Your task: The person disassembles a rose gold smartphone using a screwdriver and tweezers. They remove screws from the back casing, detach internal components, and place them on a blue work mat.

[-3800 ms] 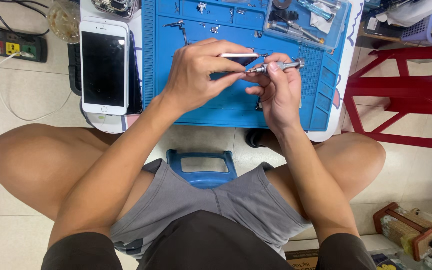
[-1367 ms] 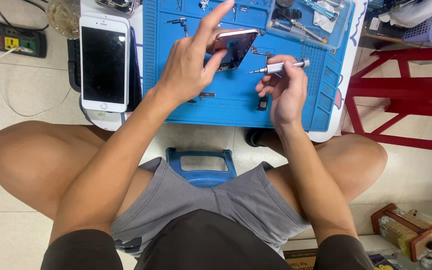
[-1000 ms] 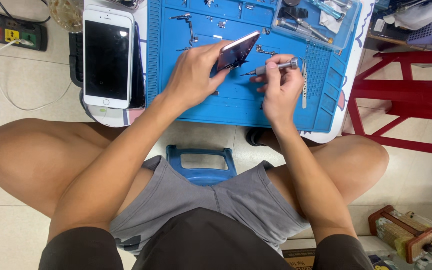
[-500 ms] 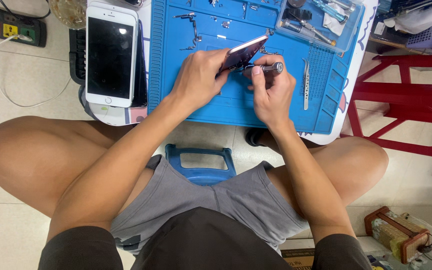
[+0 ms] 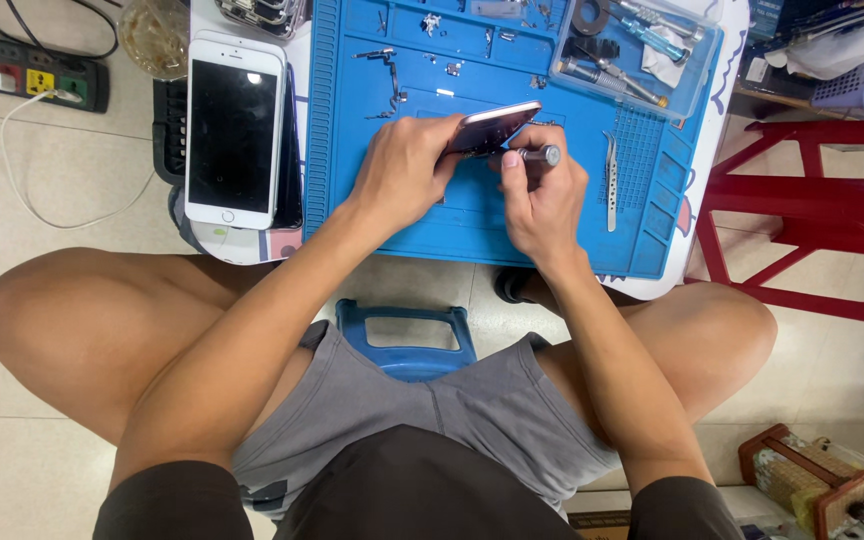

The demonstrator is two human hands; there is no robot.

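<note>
My left hand (image 5: 407, 170) grips a phone body (image 5: 492, 124) with a pinkish back, holding it tilted on edge over the blue work mat (image 5: 372, 190). My right hand (image 5: 540, 195) is shut around a small metal screwdriver (image 5: 535, 156), whose tip meets the lower edge of the phone body. Both hands are close together above the middle of the mat. Small screws and metal parts (image 5: 389, 70) lie scattered on the mat's far side.
A white phone (image 5: 234, 128) lies face up left of the mat. Tweezers (image 5: 611, 178) rest on the mat's right side. A clear tray of tools (image 5: 642, 55) sits at the far right. A red plastic stool (image 5: 822, 215) stands right; a power strip (image 5: 32, 80) lies at left.
The phone body was lifted and tipped up by my left hand, then both hands came down and toward me over the mat. The screwdriver now touches the phone's edge.
</note>
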